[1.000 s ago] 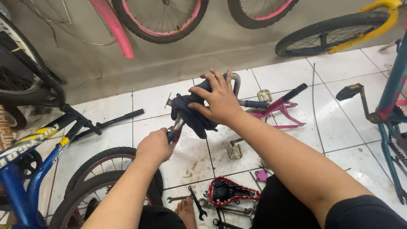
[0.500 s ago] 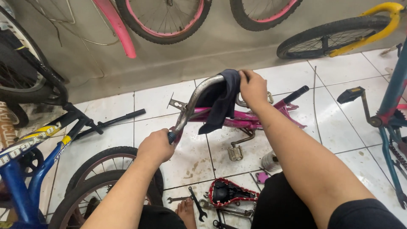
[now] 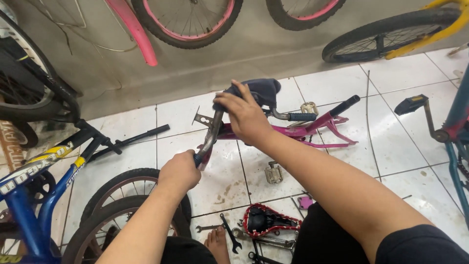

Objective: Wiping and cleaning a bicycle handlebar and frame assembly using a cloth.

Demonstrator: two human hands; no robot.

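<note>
Landmark: the pink bike frame [image 3: 293, 132], lying flat on the white tiled floor [image 3: 391, 146].
Blue and yellow bike [image 3: 34, 181]: standing well to the left of the pink frame, at the picture's edge.
Loose wheels [image 3: 122, 205]: two, overlapping, on the floor left of and nearer than the frame.
Handlebar [image 3: 215, 127]: grey metal, curved, held up just above the frame's left end, one blue grip [image 3: 302, 117] pointing right over the frame.
Right hand [image 3: 244, 115]: fingers spread and pressed down over a dark blue cloth [image 3: 261, 90] draped on the top bend of the handlebar.
Left hand [image 3: 180, 172]: closed in a fist round the handlebar's near lower end, nearer than the frame.
Saddle [image 3: 264, 220]: black with red trim, on the floor nearer than the frame, by the person's knees.
Pedal [image 3: 273, 173]: lying loose just in front of the frame.
Wrench [image 3: 228, 233]: near the saddle's left side, beside a bare foot [image 3: 217, 242].
</note>
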